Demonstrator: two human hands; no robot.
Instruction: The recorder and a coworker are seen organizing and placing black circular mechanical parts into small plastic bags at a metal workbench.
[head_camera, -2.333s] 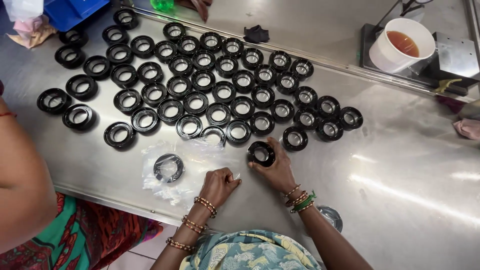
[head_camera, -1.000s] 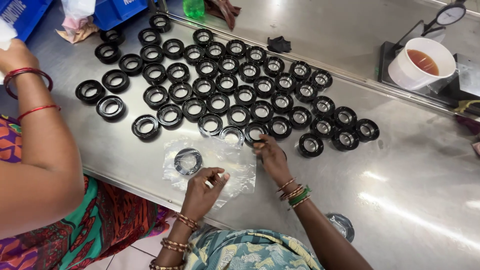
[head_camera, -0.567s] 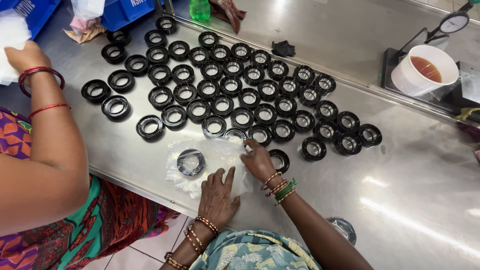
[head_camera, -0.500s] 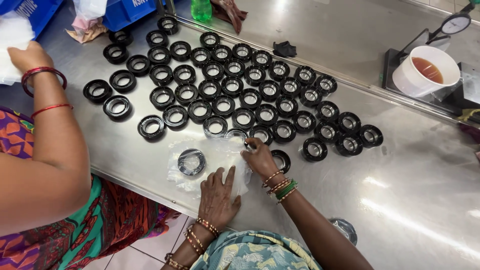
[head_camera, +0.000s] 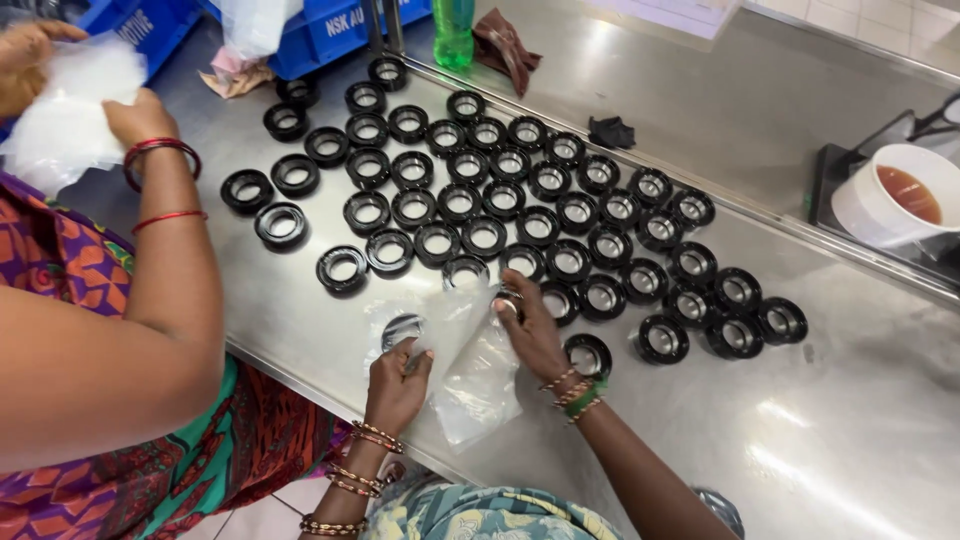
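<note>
My left hand (head_camera: 396, 378) pinches the near edge of a clear plastic bag (head_camera: 470, 370) that lies on the steel table (head_camera: 840, 430). A black ring (head_camera: 402, 330) shows through the bag beside my left fingers. My right hand (head_camera: 530, 325) rests on the bag's far side, its fingertips closed on a black ring with a shiny middle (head_camera: 508, 298). Another black ring (head_camera: 588, 352) lies just right of my right wrist. Several rows of the same black rings (head_camera: 520, 210) cover the table beyond my hands.
A co-worker's arm (head_camera: 150, 300) fills the left; that person's hands hold a white plastic bag (head_camera: 65, 110). Blue crates (head_camera: 330, 30), a green bottle (head_camera: 453, 30) and a dark rag (head_camera: 508, 48) stand at the back. A white cup of brown liquid (head_camera: 895, 205) sits at the right.
My right hand set one ring down beside the bag, reached to the front row and closed on another ring. My left hand lifted the bag's edge. The co-worker's arm came in from the left.
</note>
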